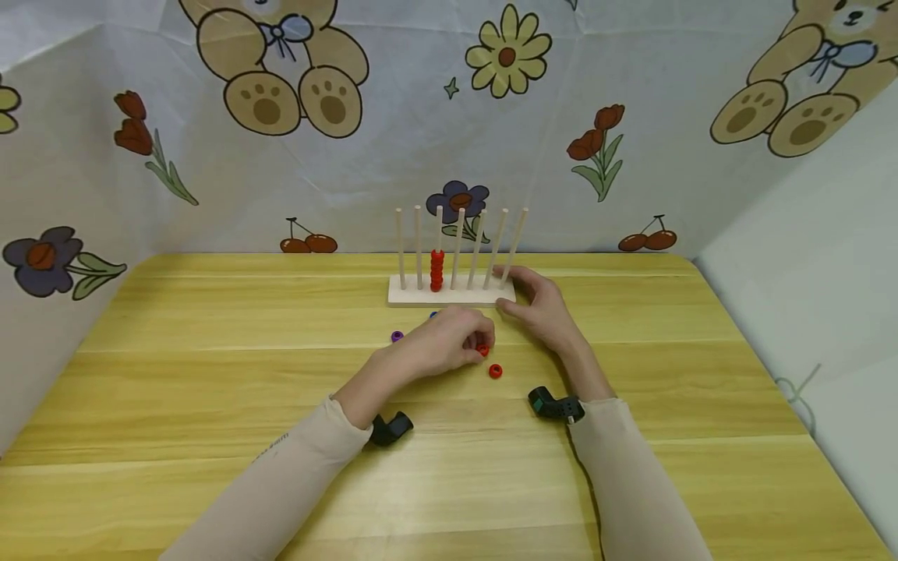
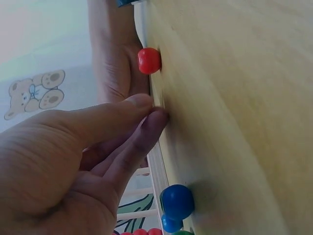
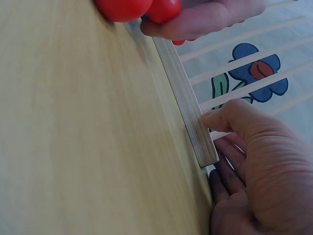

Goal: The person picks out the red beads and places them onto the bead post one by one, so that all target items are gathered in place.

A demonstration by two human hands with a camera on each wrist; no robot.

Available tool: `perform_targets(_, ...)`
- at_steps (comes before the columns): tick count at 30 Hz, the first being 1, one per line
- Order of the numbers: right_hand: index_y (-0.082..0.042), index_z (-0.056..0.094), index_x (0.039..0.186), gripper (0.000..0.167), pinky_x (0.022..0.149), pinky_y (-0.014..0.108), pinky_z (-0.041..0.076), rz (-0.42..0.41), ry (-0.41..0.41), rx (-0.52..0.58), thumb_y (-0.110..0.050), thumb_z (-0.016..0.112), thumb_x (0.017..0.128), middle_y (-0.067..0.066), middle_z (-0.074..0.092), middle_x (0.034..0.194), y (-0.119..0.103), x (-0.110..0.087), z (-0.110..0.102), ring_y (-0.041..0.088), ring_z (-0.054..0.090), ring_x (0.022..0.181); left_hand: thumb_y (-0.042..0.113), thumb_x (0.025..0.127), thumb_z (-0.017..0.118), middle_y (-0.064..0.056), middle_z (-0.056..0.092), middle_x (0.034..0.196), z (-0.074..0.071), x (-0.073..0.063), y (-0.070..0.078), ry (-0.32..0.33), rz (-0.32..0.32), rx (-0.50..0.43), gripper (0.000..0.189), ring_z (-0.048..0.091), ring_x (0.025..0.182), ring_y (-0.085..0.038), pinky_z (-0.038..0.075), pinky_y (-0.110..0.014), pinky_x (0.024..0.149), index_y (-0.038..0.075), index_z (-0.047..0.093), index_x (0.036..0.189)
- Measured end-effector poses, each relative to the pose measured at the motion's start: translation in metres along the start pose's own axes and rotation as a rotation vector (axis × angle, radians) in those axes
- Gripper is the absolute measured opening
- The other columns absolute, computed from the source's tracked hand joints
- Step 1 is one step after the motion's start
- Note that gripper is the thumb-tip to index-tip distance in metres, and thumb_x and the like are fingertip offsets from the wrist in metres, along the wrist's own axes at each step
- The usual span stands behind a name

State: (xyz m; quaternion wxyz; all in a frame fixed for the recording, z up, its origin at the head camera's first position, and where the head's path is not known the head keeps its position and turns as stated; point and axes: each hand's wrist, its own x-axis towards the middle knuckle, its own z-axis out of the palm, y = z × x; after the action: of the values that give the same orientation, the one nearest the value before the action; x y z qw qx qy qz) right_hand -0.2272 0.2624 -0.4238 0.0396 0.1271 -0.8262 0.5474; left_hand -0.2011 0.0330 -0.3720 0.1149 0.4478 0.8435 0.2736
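My left hand (image 1: 445, 341) pinches a red bead (image 1: 482, 351) between thumb and fingertips, low over the table; the right wrist view shows this red bead (image 3: 164, 9) in the fingers. Another red bead (image 1: 495, 372) lies just beyond it on the tabletop. Behind stands a pale wooden base (image 1: 414, 297) with a row of several upright pegs. A stack of red beads (image 1: 437, 271) sits on the third peg from the left. My right hand (image 1: 543, 308) holds the base's right end, thumb (image 3: 215, 117) at its front edge and other fingers behind.
A purple bead (image 1: 397, 336) lies left of my left hand. In the left wrist view are a blue bead (image 2: 177, 201), a second blue bead (image 2: 172, 224) and a bit of green bead (image 2: 183, 233). A patterned cloth (image 1: 393, 156) hangs behind the wooden table (image 1: 210, 351).
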Motion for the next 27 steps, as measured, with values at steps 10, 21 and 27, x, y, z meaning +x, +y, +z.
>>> perform_targets(10, -0.001, 0.062, 0.143, 0.050, 0.123, 0.046, 0.036, 0.001, 0.008, 0.004, 0.002, 0.073, 0.094, 0.016, 0.061, 0.148, 0.001, 0.001, -0.001, 0.028, 0.050, 0.146, 0.002, 0.092, 0.079, -0.001, 0.072, 0.094, -0.006, 0.001, -0.004, 0.157, 0.039, -0.022, 0.010, 0.065, 0.082, -0.013, 0.052, -0.022, 0.075, 0.008, 0.077, 0.100)
perform_targets(21, 0.001, 0.062, 0.143, 0.049, 0.123, 0.048, 0.035, 0.001, 0.003, 0.011, 0.001, 0.073, 0.095, 0.020, 0.059, 0.149, 0.001, 0.002, 0.001, 0.031, 0.050, 0.146, 0.009, 0.094, 0.080, -0.004, 0.071, 0.102, -0.060, -0.008, 0.008, 0.587, 0.021, -0.072, 0.016, 0.063, 0.078, -0.014, 0.055, -0.029, 0.071, 0.009, 0.079, 0.109)
perform_targets(27, -0.003, 0.063, 0.142, 0.049, 0.124, 0.046, 0.035, 0.020, 0.005, -0.009, -0.001, 0.074, 0.094, 0.014, 0.061, 0.149, -0.001, -0.001, 0.000, 0.027, 0.049, 0.147, 0.010, 0.094, 0.081, -0.007, 0.071, 0.103, -0.087, -0.010, 0.014, 0.842, 0.009, -0.056, 0.018, 0.061, 0.071, -0.017, 0.051, -0.029, 0.065, 0.007, 0.080, 0.111)
